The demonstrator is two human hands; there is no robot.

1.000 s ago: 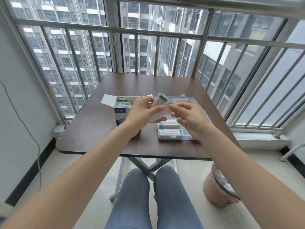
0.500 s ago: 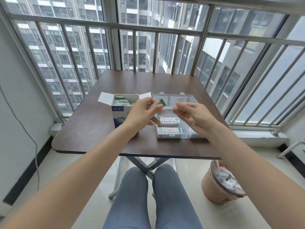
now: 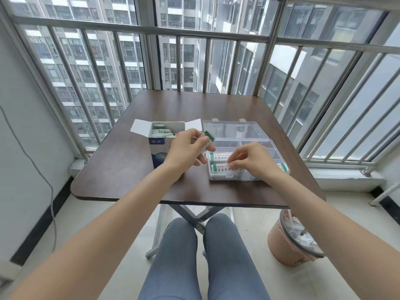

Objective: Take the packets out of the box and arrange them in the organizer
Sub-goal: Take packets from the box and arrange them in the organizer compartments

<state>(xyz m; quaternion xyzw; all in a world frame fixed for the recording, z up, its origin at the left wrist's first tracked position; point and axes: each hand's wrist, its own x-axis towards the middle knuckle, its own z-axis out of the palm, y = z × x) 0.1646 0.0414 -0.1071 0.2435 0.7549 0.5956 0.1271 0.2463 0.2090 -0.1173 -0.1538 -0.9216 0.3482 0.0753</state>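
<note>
Both bare forearms reach up from the bottom corners of the frame toward the middle of the table (image 3: 121,169). The left hand (image 3: 184,151), just right of the open box (image 3: 161,148), curls its fingers round a packet (image 3: 207,138) held tilted above the organizer's left edge. The right hand (image 3: 252,160) is lowered into the clear organizer (image 3: 249,139), its bent fingertips pinching a packet lying in the near compartment (image 3: 225,167). More packets (image 3: 161,132) fill the box.

A brown folding table (image 3: 151,118) stands by railings (image 3: 194,35), a pink waste bin (image 3: 281,250) beside it
</note>
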